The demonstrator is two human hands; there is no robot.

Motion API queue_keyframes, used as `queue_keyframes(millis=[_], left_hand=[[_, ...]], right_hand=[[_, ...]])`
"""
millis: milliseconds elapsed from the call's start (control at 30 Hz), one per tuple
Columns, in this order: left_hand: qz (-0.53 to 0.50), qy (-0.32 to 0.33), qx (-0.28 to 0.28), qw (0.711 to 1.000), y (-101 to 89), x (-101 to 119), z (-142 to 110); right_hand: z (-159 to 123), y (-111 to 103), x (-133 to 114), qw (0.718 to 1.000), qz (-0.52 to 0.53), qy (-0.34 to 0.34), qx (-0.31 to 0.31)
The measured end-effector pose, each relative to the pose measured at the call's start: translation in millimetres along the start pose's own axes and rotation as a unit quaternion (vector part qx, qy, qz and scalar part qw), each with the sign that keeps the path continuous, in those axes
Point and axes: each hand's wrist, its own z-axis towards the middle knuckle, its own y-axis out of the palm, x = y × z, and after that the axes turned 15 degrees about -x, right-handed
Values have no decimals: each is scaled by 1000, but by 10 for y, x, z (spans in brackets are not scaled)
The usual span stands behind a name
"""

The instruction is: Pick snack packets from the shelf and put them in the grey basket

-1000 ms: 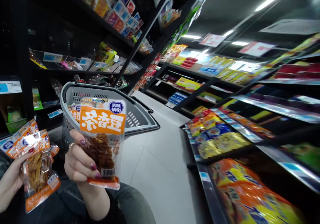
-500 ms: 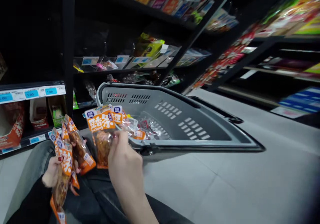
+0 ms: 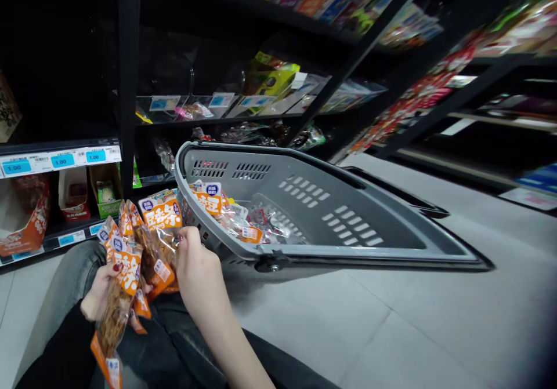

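head view: both hands point(image 3: 198, 270) gripping snack packets point(image 3: 161, 213), lettered ends up, long axes steep; frontmost packet point(image 3: 114, 315) leaning, top rightward.

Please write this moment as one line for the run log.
left hand: holding several orange snack packs | right hand: holding one similar pack | gray basket: near right hand, more packs inside

On three blue price labels point(image 3: 61, 161) along the shelf edge point(image 3: 43, 151), 1.00 is read; finer print is not resolved. On the upright packet point(image 3: 159, 220) pinched by the right hand point(image 3: 198, 270), 豆香条 is read in white on orange. On the basket point(image 3: 319, 250) packet point(image 3: 209, 202), 豆 is read.
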Motion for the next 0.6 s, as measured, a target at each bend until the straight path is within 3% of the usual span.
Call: queue_keyframes(millis=[133,333,400,533,600], left_hand=[[4,2,-5,1000,-17,-7,-9],[7,-11,-6,1000,-88,18,-18],[6,-9,1,1000,-90,23,-4],[2,21,33,999,17,4,53],[2,57,55,997,101,-8,92]], right_hand=[[-12,-12,-59,996,-19,55,-63],[45,23,-1,973,119,-45,-193],[66,18,36,974,132,-51,-174],[2,-73,-4,997,73,-35,-5],[-66,-98,-88,997,62,-41,-21]])
